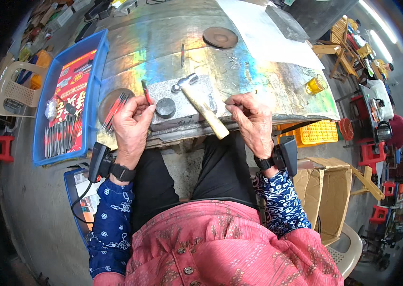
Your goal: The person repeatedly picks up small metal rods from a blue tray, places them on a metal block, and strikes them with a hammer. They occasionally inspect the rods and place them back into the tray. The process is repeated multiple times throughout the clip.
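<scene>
My left hand (132,126) is closed in a pinch on a slim red-and-black tool (147,91), its dark tip pointing up. Beside those fingers, a black round puck (165,108) sits on a speckled stone slab (182,113). A hammer (200,107) lies across the slab, its metal head at the far end and its wooden handle over the near edge. Right of the handle is my right hand (251,117), thumb and forefinger pinched together; anything between them is too small to make out. Several more red-and-black tools (114,112) rest on a round brown dish (105,106) left of my left hand.
A blue tray (100,52) at the left holds many slim tools (63,136). Further back lie a single slim dark tool (182,56) and a brown plate (220,37). A glass of yellow liquid (316,85) stands at right. A cardboard box (332,200) is beside me.
</scene>
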Motion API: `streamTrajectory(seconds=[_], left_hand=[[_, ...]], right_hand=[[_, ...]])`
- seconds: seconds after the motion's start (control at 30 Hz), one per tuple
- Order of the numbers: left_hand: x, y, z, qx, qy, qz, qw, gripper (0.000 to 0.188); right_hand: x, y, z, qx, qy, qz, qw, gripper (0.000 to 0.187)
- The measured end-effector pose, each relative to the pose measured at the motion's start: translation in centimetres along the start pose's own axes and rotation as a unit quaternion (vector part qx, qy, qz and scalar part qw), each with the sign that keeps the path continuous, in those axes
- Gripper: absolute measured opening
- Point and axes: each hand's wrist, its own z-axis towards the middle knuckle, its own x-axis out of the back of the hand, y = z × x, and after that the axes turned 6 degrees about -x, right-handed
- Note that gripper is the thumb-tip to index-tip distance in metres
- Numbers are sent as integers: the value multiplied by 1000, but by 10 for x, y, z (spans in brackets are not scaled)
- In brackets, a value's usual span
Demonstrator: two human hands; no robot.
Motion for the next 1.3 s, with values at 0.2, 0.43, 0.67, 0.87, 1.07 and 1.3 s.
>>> streamTrajectory(seconds=[0.2, 0.43, 0.67, 0.87, 1.07, 1.3], left_hand=[[5, 11, -4, 46, 17, -30, 998, 12], [4, 42, -22, 149, 1, -286, 947, 18], [5, 51, -34, 190, -7, -406, 894, 19], [4, 51, -39, 196, -10, -412, 890, 17], [-1, 54, -43, 159, 10, -395, 905, 18], [-1, 52, -48, 168, 12, -430, 887, 17]], right_hand=[[-22, -36, -14, -3, -59, 70, 996, 12], [-51, -62, -24, 67, -85, 55, 993, 20], [-64, -73, -35, -5, -74, 127, 989, 15], [-65, -74, -36, 0, -66, 125, 990, 20], [-67, -77, -39, 29, -34, 87, 995, 19], [-70, -70, -41, 55, 2, 51, 997, 13]])
